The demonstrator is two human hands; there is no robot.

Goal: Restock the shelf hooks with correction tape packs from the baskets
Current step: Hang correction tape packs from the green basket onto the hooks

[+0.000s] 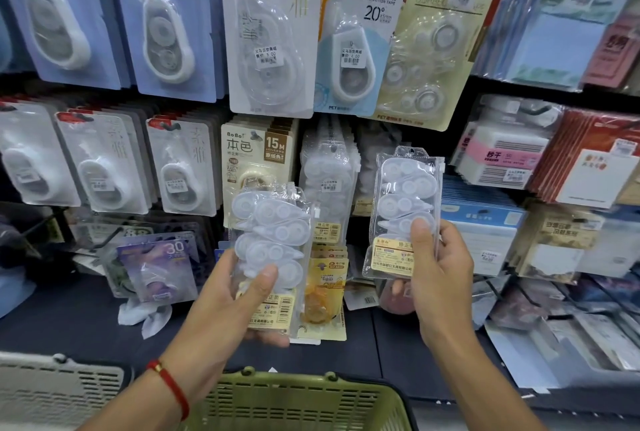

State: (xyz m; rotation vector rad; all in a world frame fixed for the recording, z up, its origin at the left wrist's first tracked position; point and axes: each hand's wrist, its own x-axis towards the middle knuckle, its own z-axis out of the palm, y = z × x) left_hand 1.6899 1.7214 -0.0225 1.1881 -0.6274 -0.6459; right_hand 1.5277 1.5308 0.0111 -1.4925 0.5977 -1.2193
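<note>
We grip a pack (403,212) in our right hand (438,275), above the green basket (298,403). Our left hand (239,295) clasps a stack (273,247) above it too.

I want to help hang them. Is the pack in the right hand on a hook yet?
Not yet. The right hand holds the pack upright in front of the shelf.

"correction tape 20" on blue pack (360,43); "15m" on beige pack (258,157).

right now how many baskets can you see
2. The green basket sits bottom centre, below the hands; the grey basket is at the bottom left corner. Both are cut off by the frame edge, and others may lie out of view.
</note>
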